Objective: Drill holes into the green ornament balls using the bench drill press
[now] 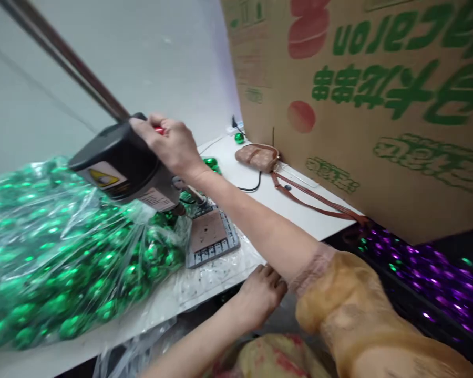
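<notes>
A small bench drill press [118, 163], with a dark motor housing and a yellow warning label, appears tilted in the head view. My right hand [175, 144] reaches across and is closed on the top of its housing, around a red switch [158, 130]. Below the chuck is the slotted metal base [232, 239], which carries a brownish flat plate [208, 231] with a small dark hole. My left hand [262, 291] is at the table's front edge with its fingers curled. Whatever it may hold is hidden.
A clear plastic bag of shiny green balls [63, 247] covers the table's left side. A large cardboard box [339, 121] stands at right. Near it lie a brown pouch [256, 156] with a strap and a loose green ball [239, 138]. Purple balls [429, 278] fill the lower right.
</notes>
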Motion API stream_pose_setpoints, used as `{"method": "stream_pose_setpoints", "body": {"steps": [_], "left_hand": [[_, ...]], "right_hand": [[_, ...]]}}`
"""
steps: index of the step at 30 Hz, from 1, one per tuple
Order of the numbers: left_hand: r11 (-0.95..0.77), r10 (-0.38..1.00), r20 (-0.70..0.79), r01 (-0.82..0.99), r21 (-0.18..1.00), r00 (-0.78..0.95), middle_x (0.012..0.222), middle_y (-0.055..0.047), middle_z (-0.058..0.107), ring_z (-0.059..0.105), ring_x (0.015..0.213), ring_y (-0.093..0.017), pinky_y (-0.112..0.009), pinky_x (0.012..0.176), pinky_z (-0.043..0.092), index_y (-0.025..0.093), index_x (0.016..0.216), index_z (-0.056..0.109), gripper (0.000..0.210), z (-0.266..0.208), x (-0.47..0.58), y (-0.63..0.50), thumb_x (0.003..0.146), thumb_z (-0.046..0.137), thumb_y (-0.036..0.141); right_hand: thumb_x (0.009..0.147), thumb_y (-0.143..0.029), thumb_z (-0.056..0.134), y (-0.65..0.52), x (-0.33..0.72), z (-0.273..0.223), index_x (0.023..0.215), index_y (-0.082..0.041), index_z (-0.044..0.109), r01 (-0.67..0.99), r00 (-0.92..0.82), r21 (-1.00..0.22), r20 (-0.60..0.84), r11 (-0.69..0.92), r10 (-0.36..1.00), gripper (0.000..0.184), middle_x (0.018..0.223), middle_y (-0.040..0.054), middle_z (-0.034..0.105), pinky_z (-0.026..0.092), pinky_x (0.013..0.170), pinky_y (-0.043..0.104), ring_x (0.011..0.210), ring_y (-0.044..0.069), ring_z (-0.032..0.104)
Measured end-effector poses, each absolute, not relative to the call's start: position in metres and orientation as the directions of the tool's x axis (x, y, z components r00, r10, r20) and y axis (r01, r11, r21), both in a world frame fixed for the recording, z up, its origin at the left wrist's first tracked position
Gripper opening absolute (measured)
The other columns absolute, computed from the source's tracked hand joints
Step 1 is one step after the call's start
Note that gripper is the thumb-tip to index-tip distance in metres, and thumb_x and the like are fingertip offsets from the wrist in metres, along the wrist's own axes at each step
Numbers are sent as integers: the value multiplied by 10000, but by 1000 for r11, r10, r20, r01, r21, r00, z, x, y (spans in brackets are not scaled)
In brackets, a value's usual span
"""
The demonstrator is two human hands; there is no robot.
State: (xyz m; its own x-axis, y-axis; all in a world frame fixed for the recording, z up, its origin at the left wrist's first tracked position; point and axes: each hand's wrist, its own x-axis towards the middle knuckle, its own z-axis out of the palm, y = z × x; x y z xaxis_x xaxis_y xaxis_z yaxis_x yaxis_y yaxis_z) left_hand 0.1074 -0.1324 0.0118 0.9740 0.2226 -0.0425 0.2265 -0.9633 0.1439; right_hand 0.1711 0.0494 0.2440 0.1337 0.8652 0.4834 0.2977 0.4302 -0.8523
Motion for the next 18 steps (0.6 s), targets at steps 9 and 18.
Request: {"method": "stream_pose_setpoints", "body": {"steps": [9, 18], "left_hand": [[-993, 96, 238, 109, -40, 966, 949, -116, 629, 593, 939, -233, -372, 810, 507, 165, 968, 618, 115, 12, 127, -115, 916, 516, 173], [-946, 310, 109, 318, -66, 945, 1436, -228, 493, 388, 1445, -404, -547, 1107, 409, 167, 1346, 504, 465, 1, 189, -90, 912, 613, 293]], "right_hand": [[937, -397, 532, -45, 243, 180, 946, -163, 605, 450, 201, -560, 822, 695, 533, 246, 902, -40, 599, 470, 789, 201, 808, 21, 548], [988, -453, 438, -249, 316, -75, 727, -137, 550, 414, 745, -903, 264, -114, 613, 425, 560, -65, 464, 421, 508, 181, 495, 30, 443]]}}
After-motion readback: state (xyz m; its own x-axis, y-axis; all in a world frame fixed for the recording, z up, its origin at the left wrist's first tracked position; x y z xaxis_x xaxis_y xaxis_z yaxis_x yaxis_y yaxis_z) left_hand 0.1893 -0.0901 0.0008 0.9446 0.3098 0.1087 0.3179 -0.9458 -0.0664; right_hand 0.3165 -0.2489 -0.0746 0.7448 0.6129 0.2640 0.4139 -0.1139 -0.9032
